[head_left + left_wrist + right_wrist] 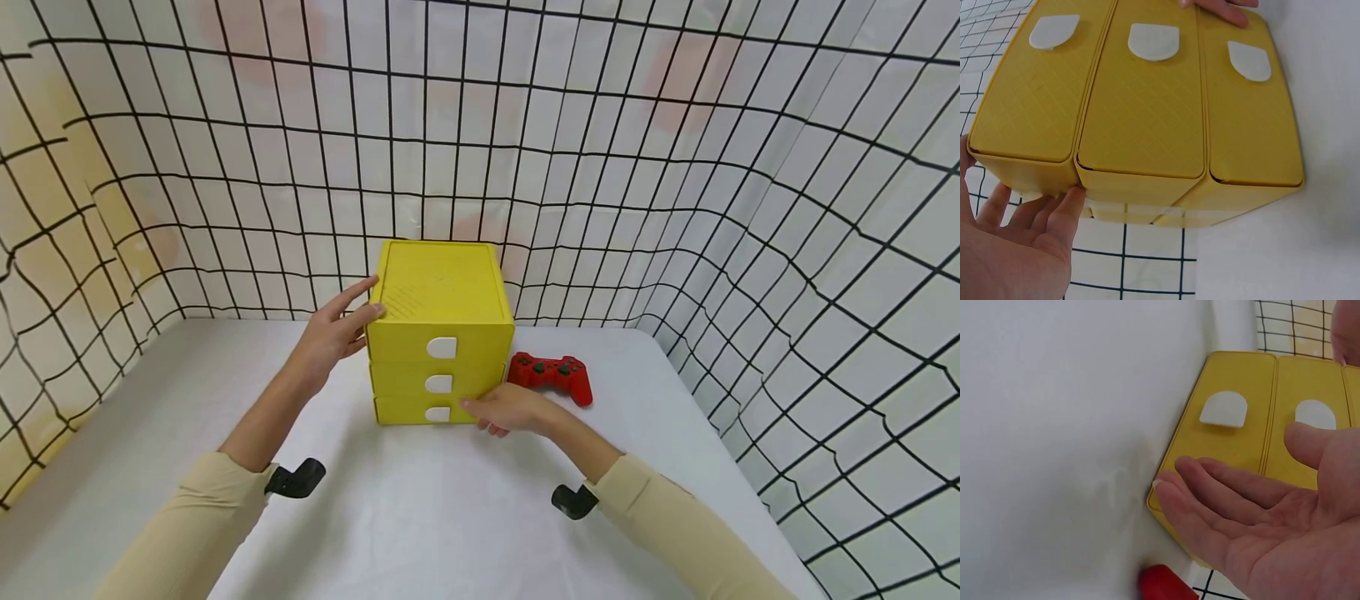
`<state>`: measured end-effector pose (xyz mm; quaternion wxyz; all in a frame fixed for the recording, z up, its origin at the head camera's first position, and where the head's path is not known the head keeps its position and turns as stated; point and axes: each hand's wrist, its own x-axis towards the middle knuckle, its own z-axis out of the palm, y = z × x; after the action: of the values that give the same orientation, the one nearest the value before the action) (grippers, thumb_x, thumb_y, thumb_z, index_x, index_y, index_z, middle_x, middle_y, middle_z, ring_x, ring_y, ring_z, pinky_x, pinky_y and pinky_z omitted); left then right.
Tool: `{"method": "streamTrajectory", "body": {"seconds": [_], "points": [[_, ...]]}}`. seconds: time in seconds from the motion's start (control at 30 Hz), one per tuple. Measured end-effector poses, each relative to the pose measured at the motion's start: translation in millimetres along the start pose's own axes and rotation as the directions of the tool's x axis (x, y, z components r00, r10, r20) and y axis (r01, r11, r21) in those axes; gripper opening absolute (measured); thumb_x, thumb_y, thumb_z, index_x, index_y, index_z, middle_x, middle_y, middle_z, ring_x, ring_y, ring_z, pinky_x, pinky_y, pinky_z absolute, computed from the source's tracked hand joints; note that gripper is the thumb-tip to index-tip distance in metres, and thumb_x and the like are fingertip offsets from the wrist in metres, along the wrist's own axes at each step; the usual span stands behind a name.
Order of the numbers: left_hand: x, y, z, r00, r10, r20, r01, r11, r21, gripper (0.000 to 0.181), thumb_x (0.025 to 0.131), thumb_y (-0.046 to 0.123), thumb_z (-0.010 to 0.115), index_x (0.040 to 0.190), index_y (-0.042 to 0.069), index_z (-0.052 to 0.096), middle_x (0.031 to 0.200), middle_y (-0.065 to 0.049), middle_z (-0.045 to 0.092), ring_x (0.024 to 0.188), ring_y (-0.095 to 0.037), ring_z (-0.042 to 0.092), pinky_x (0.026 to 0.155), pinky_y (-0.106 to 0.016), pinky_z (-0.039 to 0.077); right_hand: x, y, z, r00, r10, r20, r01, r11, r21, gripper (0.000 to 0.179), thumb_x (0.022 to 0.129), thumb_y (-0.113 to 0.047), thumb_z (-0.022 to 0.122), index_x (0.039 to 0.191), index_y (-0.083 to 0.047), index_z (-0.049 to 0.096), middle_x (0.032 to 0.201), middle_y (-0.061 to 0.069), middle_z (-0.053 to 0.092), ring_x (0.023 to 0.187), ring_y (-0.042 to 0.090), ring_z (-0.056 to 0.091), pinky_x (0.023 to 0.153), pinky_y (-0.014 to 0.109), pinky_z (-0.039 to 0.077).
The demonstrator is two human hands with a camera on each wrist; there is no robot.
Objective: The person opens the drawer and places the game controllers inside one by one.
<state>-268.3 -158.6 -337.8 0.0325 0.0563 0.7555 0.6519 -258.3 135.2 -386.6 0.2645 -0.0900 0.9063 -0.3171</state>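
Note:
A yellow box of three stacked drawers (442, 283) stands on the white table, each front bearing a white rounded tab handle (442, 347). My left hand (330, 337) rests against the box's upper left side, its thumb and index finger at the top edge. In the left wrist view, the fingers of that left hand (1029, 244) lie along the side of the top drawer. My right hand (513, 408) is at the lower right front, beside the bottom drawer (405, 411). Its fingers (1210, 494) extend loosely across the lower fronts in the right wrist view, with nothing held.
A red game controller (551, 375) lies on the table right of the box, close behind my right hand. Black wire mesh (465, 117) over white sheeting encloses the table's back and sides. The white tabletop (420, 508) extends in front of the box.

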Motion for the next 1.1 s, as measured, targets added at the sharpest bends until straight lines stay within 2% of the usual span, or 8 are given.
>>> {"method": "streamTrajectory", "body": {"seconds": [0.1,0.23,0.5,0.73,0.9,1.0,1.1], "points": [[-0.8,0.4,-0.2,1.0,0.004,0.005,-0.004,1.0,-0.006,0.065,0.099,0.048,0.061,0.158,0.042,0.032,0.157,-0.009,0.044,0.14,-0.029,0.05,0.12,-0.052,0.034,2.3,-1.7,3.0,1.0,0.002,0.023,-0.004,0.996,0.088,0.052,0.103,-0.048,0.054,0.116,0.0,0.069,0.11,0.011,0.073,0.098,0.027,0.069,0.094,0.041,0.058],[-1.6,1.5,-0.8,1.0,0.004,0.01,-0.004,1.0,-0.006,0.066,0.099,0.048,0.06,0.158,0.042,0.031,0.158,-0.009,0.043,0.14,-0.029,0.05,0.121,-0.052,0.034,5.9,-1.9,6.7,0.998,-0.006,0.064,-0.009,0.972,0.234,0.052,0.106,-0.042,0.05,0.122,0.005,0.066,0.115,0.017,0.072,0.103,0.031,0.069,0.093,0.039,0.059],[-0.4,0.7,-0.3,1.0,0.007,0.01,-0.007,1.0,-0.008,0.066,0.099,0.048,0.06,0.158,0.042,0.032,0.16,-0.009,0.04,0.141,-0.029,0.05,0.12,-0.052,0.035,13.0,-3.2,14.7,0.991,-0.028,0.127,-0.031,0.897,0.44,0.053,0.108,-0.033,0.045,0.129,0.013,0.059,0.121,0.026,0.069,0.106,0.036,0.069,0.099,0.044,0.057],[0.1,-1.3,-3.0,1.0,0.009,0.005,-0.009,1.0,-0.003,0.066,0.098,0.049,0.061,0.158,0.042,0.033,0.159,-0.008,0.042,0.14,-0.028,0.05,0.12,-0.052,0.035,18.8,-0.1,24.3,0.987,-0.036,0.159,-0.054,0.848,0.527,0.053,0.109,-0.029,0.042,0.132,0.017,0.055,0.123,0.03,0.067,0.11,0.04,0.069,0.1,0.046,0.056],[0.3,-0.9,-1.9,1.0,0.014,0.009,-0.014,1.0,-0.004,0.066,0.099,0.05,0.061,0.158,0.042,0.032,0.16,-0.008,0.041,0.14,-0.028,0.05,0.12,-0.051,0.036,25.2,3.9,32.9,0.988,-0.029,0.151,-0.063,0.818,0.572,0.053,0.109,-0.029,0.043,0.131,0.017,0.055,0.123,0.029,0.067,0.11,0.039,0.069,0.101,0.046,0.055],[1.8,-2.0,-1.4,1.0,0.019,0.009,-0.019,1.0,0.002,0.066,0.099,0.05,0.061,0.158,0.043,0.032,0.16,-0.008,0.041,0.141,-0.029,0.05,0.119,-0.051,0.036,27.4,5.2,36.6,0.989,-0.029,0.144,-0.063,0.802,0.594,0.052,0.108,-0.029,0.045,0.131,0.017,0.055,0.122,0.029,0.068,0.11,0.038,0.069,0.101,0.046,0.055],[1.8,-2.3,-1.0,1.0,0.018,0.008,-0.018,1.0,0.006,0.066,0.099,0.051,0.061,0.158,0.043,0.032,0.159,-0.008,0.042,0.14,-0.029,0.05,0.119,-0.051,0.036,28.3,5.0,39.2,0.991,-0.029,0.133,-0.057,0.802,0.594,0.051,0.108,-0.029,0.045,0.129,0.016,0.057,0.121,0.027,0.069,0.108,0.036,0.07,0.1,0.045,0.056]]}}
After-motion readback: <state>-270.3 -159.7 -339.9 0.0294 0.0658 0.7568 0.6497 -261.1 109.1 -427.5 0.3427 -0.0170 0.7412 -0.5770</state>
